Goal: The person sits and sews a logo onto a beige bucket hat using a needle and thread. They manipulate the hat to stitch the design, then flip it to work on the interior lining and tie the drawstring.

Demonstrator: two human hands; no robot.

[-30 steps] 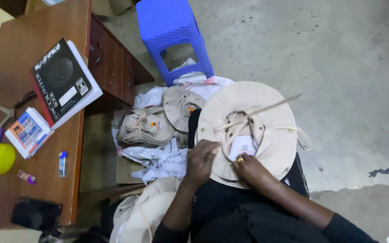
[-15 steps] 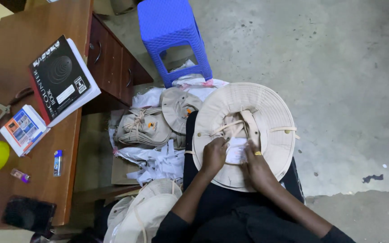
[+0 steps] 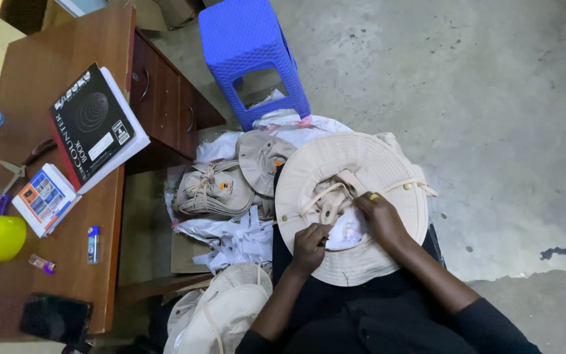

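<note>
- Both hands bend inward over the hat (image 3: 352,206) on the lap.
- Left hand (image 3: 310,246) fingers pinch white paper (image 3: 347,229).
- Right hand (image 3: 381,216) fingers curl on the crown; their grip is unclear.

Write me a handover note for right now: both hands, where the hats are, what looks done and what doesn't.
Left hand: pinching white paper inside the upturned hat on the lap.
Right hand: pressing the same paper into the crown, by the chin cord.
Hats: a tied bundle lies on plastic on the floor by the blue stool; loose hats sit at the left knee.
Done: the paper is partly inside the crown.
Left: some paper shows above the crown; whether the loose hats are stuffed cannot be told.
</note>
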